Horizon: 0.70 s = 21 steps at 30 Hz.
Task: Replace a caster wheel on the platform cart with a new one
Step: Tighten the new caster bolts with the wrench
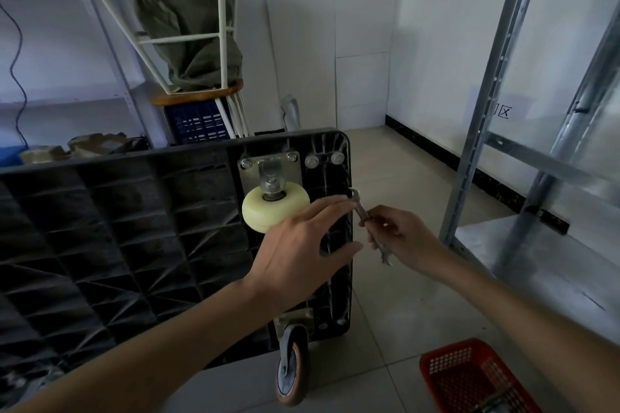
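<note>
The black platform cart (pixel 134 218) stands on its side, ribbed underside facing me. A cream caster wheel (pixel 268 209) hangs from a metal plate (pixel 248 174) bolted near the top right corner. An old grey and orange caster (pixel 292 369) sits at the bottom right corner, touching the floor. My left hand (pixel 302 251) reaches in with fingers spread, just below and right of the cream wheel, holding nothing. My right hand (pixel 399 238) grips a small metal wrench (pixel 365 221), its open jaw up near the cart's right edge.
A red plastic basket (pixel 469 375) lies on the floor at the lower right. A metal shelving rack (pixel 536 111) stands to the right. Behind the cart are an upturned stool with a grey-green bag (pixel 188 23), a blue crate (pixel 198 124) and shelves on the left.
</note>
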Each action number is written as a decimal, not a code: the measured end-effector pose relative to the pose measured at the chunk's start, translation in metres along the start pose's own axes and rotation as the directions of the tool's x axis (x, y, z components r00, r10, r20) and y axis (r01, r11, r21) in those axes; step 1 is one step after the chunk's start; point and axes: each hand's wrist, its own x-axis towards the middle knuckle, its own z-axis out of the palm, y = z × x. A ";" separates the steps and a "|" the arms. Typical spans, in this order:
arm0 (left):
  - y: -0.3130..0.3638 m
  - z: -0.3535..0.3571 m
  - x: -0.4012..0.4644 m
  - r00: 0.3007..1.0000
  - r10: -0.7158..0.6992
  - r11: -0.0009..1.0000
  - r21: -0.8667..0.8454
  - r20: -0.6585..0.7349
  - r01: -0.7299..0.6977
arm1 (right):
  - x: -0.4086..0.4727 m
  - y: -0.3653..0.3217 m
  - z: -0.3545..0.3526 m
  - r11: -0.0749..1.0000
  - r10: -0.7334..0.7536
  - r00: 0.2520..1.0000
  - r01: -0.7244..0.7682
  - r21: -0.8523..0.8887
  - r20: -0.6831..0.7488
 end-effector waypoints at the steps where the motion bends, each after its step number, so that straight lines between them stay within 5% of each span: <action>1: 0.001 -0.006 0.004 1.000 0.009 1.000 0.005 -0.018 -0.009 | 0.002 -0.001 -0.001 1.000 -0.008 1.000 0.008 0.005 0.001; 8: -0.041 -0.056 0.040 0.992 -0.017 0.975 0.217 -0.124 0.043 | 0.018 0.000 0.014 0.999 -0.045 0.999 0.045 0.003 -0.001; 15: -0.081 -0.076 0.072 0.945 -0.177 0.887 0.461 0.275 0.032 | 0.045 0.001 0.022 0.949 -0.157 0.987 0.144 -0.281 -0.022; 21: -0.090 -0.071 0.083 0.940 -0.201 0.889 0.455 0.274 0.058 | 0.060 0.000 0.014 0.884 -0.219 0.975 0.188 -0.429 -0.024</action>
